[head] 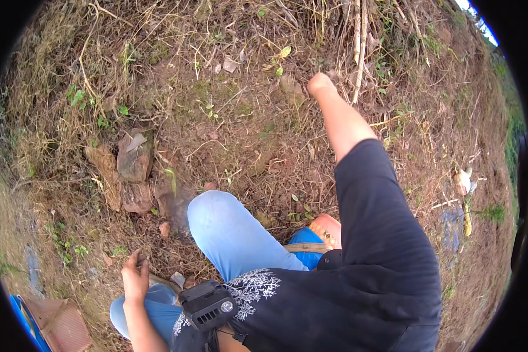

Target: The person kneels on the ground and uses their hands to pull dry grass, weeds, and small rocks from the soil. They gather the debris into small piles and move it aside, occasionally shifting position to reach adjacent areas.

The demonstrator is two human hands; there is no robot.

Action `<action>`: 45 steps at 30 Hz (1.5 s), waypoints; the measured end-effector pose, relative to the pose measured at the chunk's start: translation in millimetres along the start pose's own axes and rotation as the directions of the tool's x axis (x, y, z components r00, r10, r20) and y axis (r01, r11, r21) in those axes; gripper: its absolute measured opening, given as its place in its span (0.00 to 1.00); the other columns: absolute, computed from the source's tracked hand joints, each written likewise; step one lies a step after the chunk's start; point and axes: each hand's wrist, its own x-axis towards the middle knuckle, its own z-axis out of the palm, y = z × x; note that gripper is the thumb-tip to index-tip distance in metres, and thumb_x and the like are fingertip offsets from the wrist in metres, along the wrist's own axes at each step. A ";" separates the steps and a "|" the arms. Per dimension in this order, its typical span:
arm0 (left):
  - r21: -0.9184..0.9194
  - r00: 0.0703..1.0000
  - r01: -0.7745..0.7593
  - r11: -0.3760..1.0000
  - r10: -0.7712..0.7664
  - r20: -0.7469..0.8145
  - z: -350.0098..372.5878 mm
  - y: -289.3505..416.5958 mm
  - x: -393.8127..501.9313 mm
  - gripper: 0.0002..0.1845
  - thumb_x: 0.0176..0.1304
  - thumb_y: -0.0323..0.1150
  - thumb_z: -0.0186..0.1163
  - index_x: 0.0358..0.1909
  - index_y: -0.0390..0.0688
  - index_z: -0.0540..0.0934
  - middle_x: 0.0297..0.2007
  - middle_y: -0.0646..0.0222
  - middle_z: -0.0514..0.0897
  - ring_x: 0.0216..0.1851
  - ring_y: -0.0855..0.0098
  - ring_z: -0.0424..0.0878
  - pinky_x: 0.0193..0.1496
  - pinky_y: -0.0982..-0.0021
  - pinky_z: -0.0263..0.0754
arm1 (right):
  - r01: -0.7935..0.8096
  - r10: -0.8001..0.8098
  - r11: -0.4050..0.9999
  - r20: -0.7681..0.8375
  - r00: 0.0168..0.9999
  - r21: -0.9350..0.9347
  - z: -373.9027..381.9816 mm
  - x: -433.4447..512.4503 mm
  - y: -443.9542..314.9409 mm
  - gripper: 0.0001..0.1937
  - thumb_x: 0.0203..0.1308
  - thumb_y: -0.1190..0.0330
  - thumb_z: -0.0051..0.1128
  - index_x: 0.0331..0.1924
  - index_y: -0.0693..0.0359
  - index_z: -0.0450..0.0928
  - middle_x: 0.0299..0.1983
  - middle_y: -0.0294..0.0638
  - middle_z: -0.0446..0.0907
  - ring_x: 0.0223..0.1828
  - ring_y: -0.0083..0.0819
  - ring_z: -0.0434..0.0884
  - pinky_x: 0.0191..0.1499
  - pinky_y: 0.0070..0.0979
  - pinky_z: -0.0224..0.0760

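My right hand (pixel 321 83) reaches forward to the ground, beside pale dry stalks (pixel 359 57) and a flat stone (pixel 291 88). Its fingers are bent out of sight, so what they grip, if anything, is hidden. My left hand (pixel 135 277) hangs loosely near my jeans-clad leg, fingers partly curled and slightly apart, with nothing visible in it. Before me lies brown soil (pixel 229 119) covered with dry grass, roots and a few small green seedlings (pixel 211 111). My bent knee (pixel 213 211) juts over this ground.
Several rocks (pixel 135 158) and a rotten wood chunk (pixel 105 174) lie left of my knee. A pink woven basket (pixel 64 323) with blue edging stands at lower left. Another basket (pixel 326 229), beside blue material, is partly hidden behind my leg. A black device (pixel 207 305) hangs at my chest.
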 end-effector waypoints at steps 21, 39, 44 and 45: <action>0.016 0.997 -0.057 0.998 0.056 0.058 -6.9 -3.7 -11.9 0.22 0.63 0.23 0.62 0.60 0.33 0.77 0.41 0.52 0.88 0.40 0.63 0.87 0.46 0.66 0.82 | 0.443 -0.423 0.878 0.139 0.895 -0.180 7.6 -173.3 19.0 0.18 0.72 0.57 0.47 0.35 0.62 0.84 0.34 0.53 0.86 0.40 0.51 0.86 0.46 0.45 0.80; 0.077 0.999 -0.038 0.996 0.037 0.022 -7.2 2.7 -13.2 0.21 0.63 0.22 0.62 0.59 0.34 0.78 0.40 0.54 0.88 0.38 0.65 0.87 0.44 0.66 0.82 | 0.163 -0.128 0.979 0.258 0.958 -0.122 -3.1 0.8 17.5 0.17 0.67 0.62 0.51 0.48 0.63 0.86 0.53 0.54 0.84 0.57 0.45 0.83 0.58 0.35 0.76; 0.069 0.998 -0.021 0.997 0.017 0.055 -2.2 6.4 -4.8 0.20 0.63 0.22 0.62 0.58 0.34 0.79 0.39 0.53 0.88 0.39 0.63 0.87 0.46 0.65 0.81 | 0.170 -0.183 0.975 0.082 0.980 0.139 16.4 8.0 32.6 0.24 0.73 0.56 0.43 0.44 0.69 0.85 0.48 0.59 0.84 0.56 0.50 0.83 0.60 0.38 0.74; 0.071 0.998 -0.032 0.997 0.027 0.063 -1.7 7.9 -3.9 0.20 0.63 0.22 0.62 0.58 0.34 0.79 0.39 0.53 0.88 0.39 0.63 0.87 0.46 0.65 0.81 | 0.265 -0.265 0.964 0.026 0.964 0.001 18.7 4.5 36.1 0.25 0.74 0.55 0.42 0.42 0.70 0.85 0.46 0.60 0.85 0.54 0.51 0.83 0.60 0.40 0.74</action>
